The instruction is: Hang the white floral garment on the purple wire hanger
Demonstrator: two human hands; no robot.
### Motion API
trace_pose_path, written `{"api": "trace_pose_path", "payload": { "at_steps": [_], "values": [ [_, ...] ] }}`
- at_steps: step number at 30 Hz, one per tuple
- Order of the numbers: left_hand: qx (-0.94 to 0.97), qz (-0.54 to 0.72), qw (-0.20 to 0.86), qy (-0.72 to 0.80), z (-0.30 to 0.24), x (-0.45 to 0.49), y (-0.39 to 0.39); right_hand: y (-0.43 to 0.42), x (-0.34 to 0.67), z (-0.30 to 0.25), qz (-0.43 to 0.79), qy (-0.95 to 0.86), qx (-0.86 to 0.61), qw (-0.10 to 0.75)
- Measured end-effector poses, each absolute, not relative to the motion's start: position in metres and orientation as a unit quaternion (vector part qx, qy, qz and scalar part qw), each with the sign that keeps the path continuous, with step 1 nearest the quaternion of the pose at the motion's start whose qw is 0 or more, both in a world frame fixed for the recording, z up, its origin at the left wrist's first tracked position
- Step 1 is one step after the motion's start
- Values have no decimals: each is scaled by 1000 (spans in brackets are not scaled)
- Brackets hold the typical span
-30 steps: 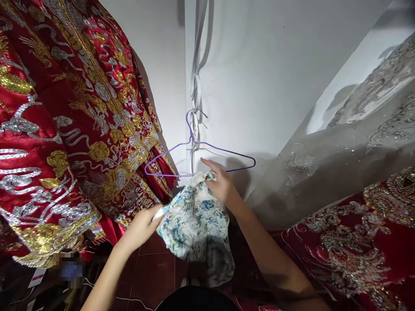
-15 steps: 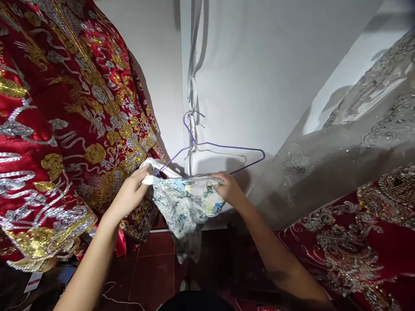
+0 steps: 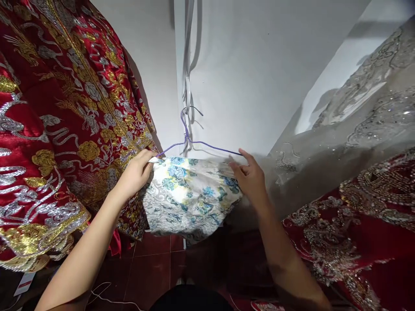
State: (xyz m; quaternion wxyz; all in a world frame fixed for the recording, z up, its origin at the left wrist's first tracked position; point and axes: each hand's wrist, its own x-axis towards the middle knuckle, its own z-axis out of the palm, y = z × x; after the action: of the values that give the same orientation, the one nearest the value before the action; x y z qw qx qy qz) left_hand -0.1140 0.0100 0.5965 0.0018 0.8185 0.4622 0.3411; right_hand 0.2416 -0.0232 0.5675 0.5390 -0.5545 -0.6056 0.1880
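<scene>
A white garment with blue and green flowers spreads below a purple wire hanger; whether it is a skirt or a dress I cannot tell. My left hand pinches the garment's upper left corner against the hanger's left end. At the other side, my right hand has its fingers curled at the garment's upper right edge, with the index finger along the hanger's right arm. The hanger's hook hangs from a white strap. Both lower ends of the hanger are hidden by fabric and fingers.
A red jacket with gold and silver embroidery hangs close on the left. Sheer beaded fabric and a red beaded garment are on the right. A white wall stands behind; a white cord lies on the dark red floor tiles.
The garment's top edge has been stretched wider and raised toward the hanger. My right hand has moved right and up to the hanger's right end; the left hand has risen slightly.
</scene>
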Motion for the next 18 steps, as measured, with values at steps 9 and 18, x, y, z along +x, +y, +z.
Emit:
{"api": "trace_pose_path", "payload": {
  "at_steps": [9, 18],
  "values": [
    [790, 323, 11, 521, 593, -125, 19, -36, 267, 606, 176, -737, -549, 354],
    [761, 356, -18, 542, 592, -123, 22, -25, 276, 622, 220, -797, -491, 276]
  ]
}}
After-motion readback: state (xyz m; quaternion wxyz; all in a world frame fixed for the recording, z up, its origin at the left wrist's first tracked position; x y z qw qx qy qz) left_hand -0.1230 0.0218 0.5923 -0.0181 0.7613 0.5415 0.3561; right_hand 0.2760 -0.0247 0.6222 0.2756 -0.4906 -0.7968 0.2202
